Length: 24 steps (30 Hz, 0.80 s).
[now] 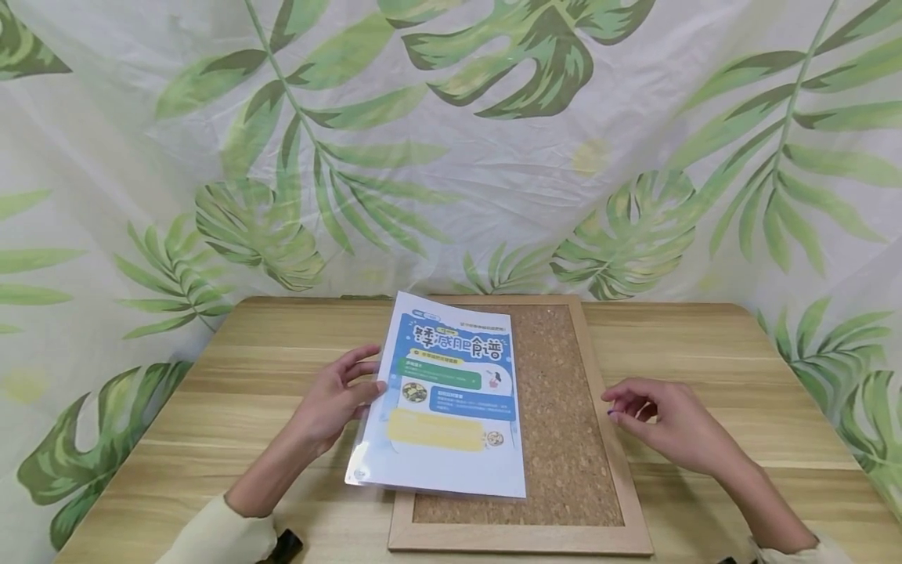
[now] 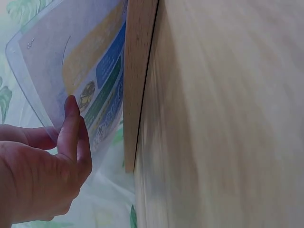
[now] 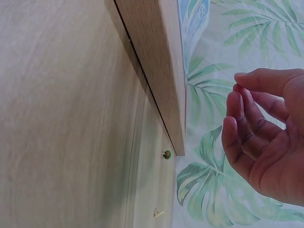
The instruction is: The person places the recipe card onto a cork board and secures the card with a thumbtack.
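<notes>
My left hand (image 1: pixel 338 403) pinches the left edge of a laminated recipe sheet (image 1: pixel 451 470), thumb in front and fingers behind. Printed in blue, green and yellow, the sheet leans at a slant over the left part of a wood-framed corkboard (image 1: pixel 564 439). In the left wrist view the clear plastic margin passes between the thumb and fingers of that hand (image 2: pixel 47 173). Beside the board's right frame, my right hand (image 1: pixel 672 423) pinches a small purple thumbtack (image 1: pixel 611 413) between thumb and index finger. The right wrist view shows those fingertips (image 3: pixel 241 78) together, the tack barely visible.
On the wooden table (image 1: pixel 719 501), beyond the board's end in the right wrist view, lie a green thumbtack (image 3: pixel 166 154) and a pale one (image 3: pixel 158 213). A leaf-patterned cloth (image 1: pixel 493 204) hangs behind the table's far edge.
</notes>
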Available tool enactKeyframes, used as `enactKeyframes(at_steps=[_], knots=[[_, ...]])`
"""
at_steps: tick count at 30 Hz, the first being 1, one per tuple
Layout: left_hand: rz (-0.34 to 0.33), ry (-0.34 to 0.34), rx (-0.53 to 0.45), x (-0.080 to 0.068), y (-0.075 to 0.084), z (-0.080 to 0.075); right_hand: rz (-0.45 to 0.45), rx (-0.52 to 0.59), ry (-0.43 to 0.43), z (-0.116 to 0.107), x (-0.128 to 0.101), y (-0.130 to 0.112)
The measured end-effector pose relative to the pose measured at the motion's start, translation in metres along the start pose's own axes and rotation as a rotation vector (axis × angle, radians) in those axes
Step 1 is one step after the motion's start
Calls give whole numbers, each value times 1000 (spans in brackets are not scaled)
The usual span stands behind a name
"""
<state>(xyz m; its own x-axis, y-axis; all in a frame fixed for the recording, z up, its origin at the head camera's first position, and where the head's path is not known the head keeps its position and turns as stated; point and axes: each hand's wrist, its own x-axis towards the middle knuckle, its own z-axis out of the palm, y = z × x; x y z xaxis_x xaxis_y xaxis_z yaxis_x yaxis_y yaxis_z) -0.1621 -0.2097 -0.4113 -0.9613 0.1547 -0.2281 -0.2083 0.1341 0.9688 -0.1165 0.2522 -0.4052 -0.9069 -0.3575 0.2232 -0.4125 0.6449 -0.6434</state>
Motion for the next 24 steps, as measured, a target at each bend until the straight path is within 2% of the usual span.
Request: enactKeyframes(at_steps=[10,18,24], knots=[[-20,-9,69,6,0,20,43,-10,-36,1,5,-4],[-45,-50,94,12,0,36,37,-9,-70,5,16,-6],[-56,-88,153,13,1,43,43,-20,-102,9,27,-11]])
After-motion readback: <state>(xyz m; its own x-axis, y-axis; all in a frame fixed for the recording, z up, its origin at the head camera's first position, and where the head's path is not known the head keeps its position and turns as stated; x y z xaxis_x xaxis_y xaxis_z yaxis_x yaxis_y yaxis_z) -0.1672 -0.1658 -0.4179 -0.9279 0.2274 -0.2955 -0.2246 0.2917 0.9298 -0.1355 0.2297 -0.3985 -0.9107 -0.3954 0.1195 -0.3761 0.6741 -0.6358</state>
